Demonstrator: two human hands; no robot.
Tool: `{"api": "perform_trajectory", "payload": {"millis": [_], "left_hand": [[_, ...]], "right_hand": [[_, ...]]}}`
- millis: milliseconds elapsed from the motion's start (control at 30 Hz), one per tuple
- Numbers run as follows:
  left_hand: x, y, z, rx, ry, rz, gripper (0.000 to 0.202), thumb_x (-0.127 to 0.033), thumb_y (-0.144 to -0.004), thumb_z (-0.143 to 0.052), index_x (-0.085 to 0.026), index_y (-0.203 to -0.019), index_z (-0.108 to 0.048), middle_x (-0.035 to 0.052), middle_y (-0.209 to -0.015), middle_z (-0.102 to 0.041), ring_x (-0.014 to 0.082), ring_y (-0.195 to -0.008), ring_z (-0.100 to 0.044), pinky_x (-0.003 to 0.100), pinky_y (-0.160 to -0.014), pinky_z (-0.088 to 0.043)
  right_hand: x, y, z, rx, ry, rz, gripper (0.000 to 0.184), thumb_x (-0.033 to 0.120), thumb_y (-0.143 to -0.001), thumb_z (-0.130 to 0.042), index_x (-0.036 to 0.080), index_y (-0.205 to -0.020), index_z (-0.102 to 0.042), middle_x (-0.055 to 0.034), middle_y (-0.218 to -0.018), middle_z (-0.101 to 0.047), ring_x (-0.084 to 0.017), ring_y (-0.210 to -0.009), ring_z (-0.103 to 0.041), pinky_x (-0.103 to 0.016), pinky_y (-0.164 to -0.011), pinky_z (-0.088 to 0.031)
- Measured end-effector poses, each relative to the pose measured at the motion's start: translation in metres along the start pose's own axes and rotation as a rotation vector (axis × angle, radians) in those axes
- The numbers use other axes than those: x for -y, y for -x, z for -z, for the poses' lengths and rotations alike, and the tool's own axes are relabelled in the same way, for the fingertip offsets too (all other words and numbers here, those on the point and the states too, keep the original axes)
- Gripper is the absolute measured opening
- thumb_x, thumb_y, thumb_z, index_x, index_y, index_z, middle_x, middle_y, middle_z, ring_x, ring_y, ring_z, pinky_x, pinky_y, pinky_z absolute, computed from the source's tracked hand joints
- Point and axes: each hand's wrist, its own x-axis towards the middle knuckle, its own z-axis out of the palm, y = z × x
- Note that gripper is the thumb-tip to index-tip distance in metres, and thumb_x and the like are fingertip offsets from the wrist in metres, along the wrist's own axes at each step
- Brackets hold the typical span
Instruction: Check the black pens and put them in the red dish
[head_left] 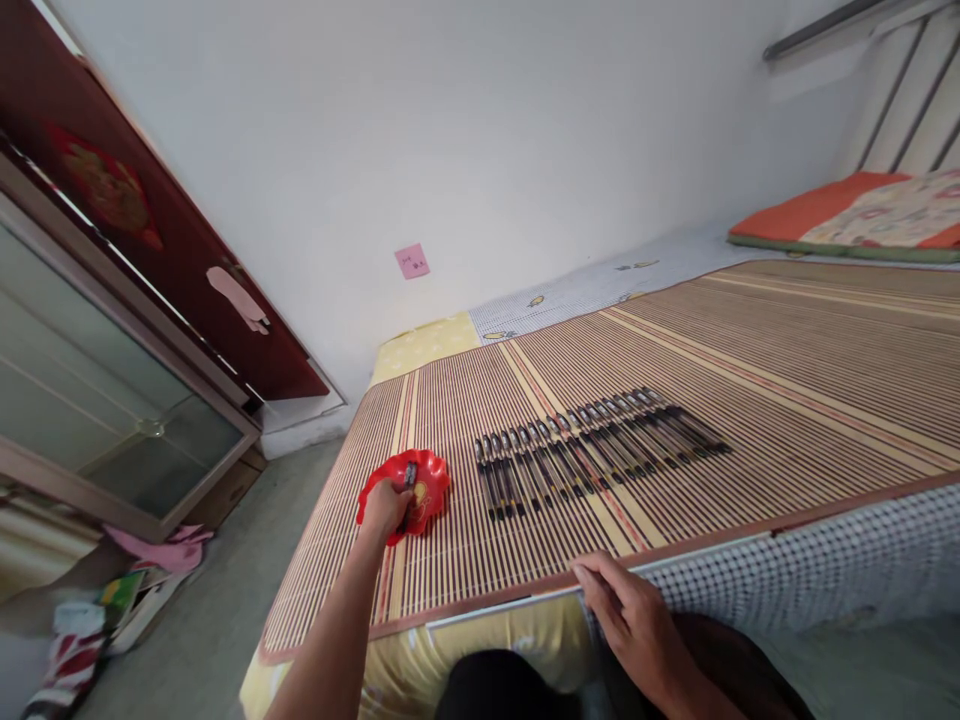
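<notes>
"Many pens (592, 445) lie side by side on that striped mat (750, 375), don't they?"

"Yes, in one long row, clip ends towards the wall (540, 150). They're packed closer and lean more at the right end than at the left."

"And where is the left hand (386, 507)?"

"Over the red dish (437, 475), to the left of the row. It reaches inside, and its fingers are pinched around a single dark pen (410, 474). The upper end pokes out past them; most of the lower part is covered by the hand."

"So that one is apart from the row?"

"It is, within the dish's wavy rim. Whether it touches the bottom, I can't tell."

"What about the right hand (630, 612)?"

"That rests at the mat's near edge, well apart from the pens. The fingers are loosely bent, but I can't tell whether they grip the edge or simply lie on it."

"What's underneath the mat?"

"A bed (832, 560), with yellow cloth (525, 635) showing at the left and checked cloth along the rest of the near side."

"And farther back?"

"An orange cushion (817, 207) at the far right, a pink note (412, 261) on the wall, and a dark red door (184, 230) over on the left."
</notes>
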Motion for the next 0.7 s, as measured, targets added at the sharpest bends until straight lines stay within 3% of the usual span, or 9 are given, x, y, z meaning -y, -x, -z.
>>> {"api": "perform_trajectory", "payload": {"millis": [133, 233, 300, 433, 500, 567, 700], "left_hand": [[-0.017, 0.016, 0.020, -0.087, -0.009, 0.036, 0.018, -0.031, -0.092, -0.071, -0.013, -0.091, -0.069, 0.0036, -0.087, -0.071, 0.0189, -0.079, -0.068, 0.033, -0.072, -0.055], [-0.038, 0.051, 0.027, -0.223, 0.050, 0.003, 0.022, -0.032, -0.100, -0.054, -0.015, -0.094, -0.068, 0.0101, -0.092, -0.074, 0.0229, -0.086, -0.067, 0.033, -0.072, -0.048], [-0.055, 0.086, 0.015, -0.268, 0.101, -0.041, 0.032, -0.037, -0.105, -0.040, -0.020, -0.095, -0.065, 0.0096, -0.093, -0.073, 0.0224, -0.083, -0.066, 0.033, -0.073, -0.048], [-0.086, 0.151, -0.039, -0.193, 0.192, -0.159, 0.035, -0.042, -0.104, -0.037, -0.027, -0.079, -0.055, 0.0038, -0.073, -0.066, 0.0198, -0.070, -0.063, 0.028, -0.065, -0.050], [-0.093, 0.166, -0.061, -0.160, 0.212, -0.190, 0.030, -0.037, -0.102, -0.044, -0.028, -0.075, -0.052, 0.0023, -0.067, -0.062, 0.0189, -0.065, -0.062, 0.027, -0.061, -0.049], [-0.093, 0.167, -0.071, -0.149, 0.207, -0.208, 0.023, -0.031, -0.098, -0.050, -0.027, -0.076, -0.053, 0.0013, -0.065, -0.061, 0.0186, -0.061, -0.063, 0.027, -0.059, -0.049], [-0.090, 0.147, -0.062, -0.205, 0.147, -0.265, 0.013, -0.026, -0.096, -0.053, -0.021, -0.099, -0.065, 0.0054, -0.083, -0.067, 0.0221, -0.077, -0.068, 0.033, -0.074, -0.055]], "right_hand": [[0.001, 0.000, 0.000, -0.004, -0.001, 0.005, 0.025, 0.033, -0.106, -0.045, 0.025, -0.092, -0.065, 0.0001, -0.074, -0.073, -0.016, -0.067, -0.073, -0.023, -0.064, -0.053], [0.002, 0.000, -0.001, 0.009, -0.004, 0.003, 0.026, 0.032, -0.106, -0.045, 0.024, -0.090, -0.064, 0.0005, -0.072, -0.071, -0.016, -0.065, -0.071, -0.023, -0.063, -0.051], [0.002, 0.000, -0.002, 0.027, -0.010, -0.002, 0.028, 0.033, -0.106, -0.044, 0.024, -0.086, -0.063, 0.0011, -0.069, -0.067, -0.015, -0.062, -0.068, -0.023, -0.062, -0.050], [0.007, 0.002, -0.003, 0.114, -0.052, -0.028, 0.033, 0.036, -0.105, -0.043, 0.023, -0.081, -0.062, 0.0003, -0.069, -0.065, -0.016, -0.065, -0.067, -0.024, -0.063, -0.048], [0.013, 0.005, -0.001, 0.269, -0.129, -0.094, 0.032, 0.037, -0.102, -0.047, 0.022, -0.078, -0.061, 0.0010, -0.067, -0.065, -0.016, -0.064, -0.065, -0.024, -0.061, -0.046], [0.019, 0.008, 0.001, 0.524, -0.262, -0.226, 0.029, 0.035, -0.097, -0.053, 0.022, -0.072, -0.060, 0.0039, -0.059, -0.060, -0.013, -0.053, -0.058, -0.021, -0.053, -0.042], [0.023, 0.009, 0.007, 1.050, -0.470, -0.520, 0.022, 0.025, -0.084, -0.059, 0.020, -0.062, -0.061, 0.0083, -0.043, -0.051, -0.007, -0.031, -0.041, -0.017, -0.038, -0.032]]}}
